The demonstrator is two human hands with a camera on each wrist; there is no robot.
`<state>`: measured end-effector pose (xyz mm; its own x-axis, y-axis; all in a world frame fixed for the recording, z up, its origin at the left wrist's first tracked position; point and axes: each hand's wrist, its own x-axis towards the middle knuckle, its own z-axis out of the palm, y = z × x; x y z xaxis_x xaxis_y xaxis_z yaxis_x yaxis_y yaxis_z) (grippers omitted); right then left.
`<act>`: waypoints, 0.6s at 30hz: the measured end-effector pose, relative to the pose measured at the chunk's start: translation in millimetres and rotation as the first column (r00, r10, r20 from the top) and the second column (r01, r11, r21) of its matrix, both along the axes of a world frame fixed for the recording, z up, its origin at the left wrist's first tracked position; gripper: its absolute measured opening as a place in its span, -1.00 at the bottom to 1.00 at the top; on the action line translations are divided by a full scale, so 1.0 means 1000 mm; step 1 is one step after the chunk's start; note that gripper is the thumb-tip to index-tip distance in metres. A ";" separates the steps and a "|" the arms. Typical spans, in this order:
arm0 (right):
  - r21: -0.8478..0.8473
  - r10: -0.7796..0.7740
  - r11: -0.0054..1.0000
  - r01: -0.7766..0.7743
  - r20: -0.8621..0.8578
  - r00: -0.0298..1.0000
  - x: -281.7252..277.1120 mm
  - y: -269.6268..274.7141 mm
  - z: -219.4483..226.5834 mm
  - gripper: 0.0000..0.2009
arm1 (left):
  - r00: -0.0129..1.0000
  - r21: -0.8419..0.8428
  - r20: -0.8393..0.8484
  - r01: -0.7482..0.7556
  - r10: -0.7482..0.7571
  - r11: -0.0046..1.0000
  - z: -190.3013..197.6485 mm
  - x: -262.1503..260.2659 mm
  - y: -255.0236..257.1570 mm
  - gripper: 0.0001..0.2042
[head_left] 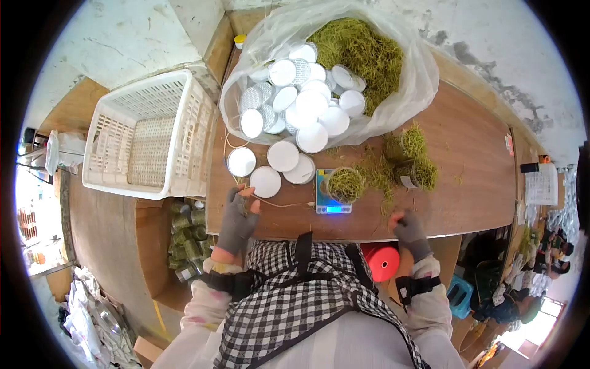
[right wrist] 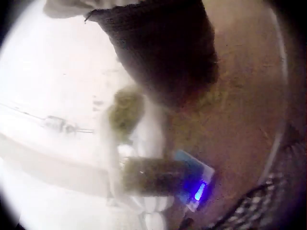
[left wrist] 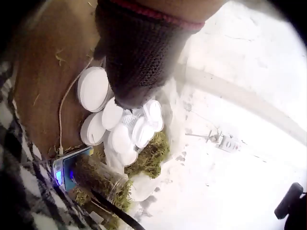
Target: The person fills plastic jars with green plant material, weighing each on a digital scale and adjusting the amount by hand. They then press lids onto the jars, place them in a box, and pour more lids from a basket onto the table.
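The clear jar [head_left: 345, 184] of green moss stands upright on the small scale [head_left: 332, 202], between both hands. The left hand [head_left: 236, 222] pinches some moss. The right hand [head_left: 410, 232] is curled, a bit farther away.

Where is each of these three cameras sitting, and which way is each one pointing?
Head: worn on the head, looking down at the wooden table, both gloved hands, left hand and right hand, sleeves and a checked apron.
Left wrist: behind the left hand's glove, facing the white lids and the plastic bag.
Right wrist: behind the right hand's glove, blurred, facing the tabletop.
Shared: all three show the blue-lit scale carrying a jar of green strands.
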<state>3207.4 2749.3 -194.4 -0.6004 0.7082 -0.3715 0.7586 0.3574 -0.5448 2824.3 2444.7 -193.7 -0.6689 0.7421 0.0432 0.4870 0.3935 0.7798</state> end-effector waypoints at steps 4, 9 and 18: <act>0.092 0.231 0.955 -0.282 0.363 0.903 -0.001 -0.037 0.003 -0.74 | 0.999 -0.026 -0.033 0.027 -0.028 0.999 0.005 -0.004 0.003 -0.64; 0.018 0.013 1.000 -0.017 0.209 0.978 -0.019 -0.044 0.000 -0.73 | 0.999 -0.050 -0.015 0.034 -0.034 0.998 0.021 0.001 0.016 -0.61; 0.137 -0.021 0.989 0.057 -0.253 0.967 -0.052 -0.031 0.032 -0.66 | 0.948 -0.294 -0.317 -0.060 -0.038 0.954 0.024 -0.002 0.021 -0.46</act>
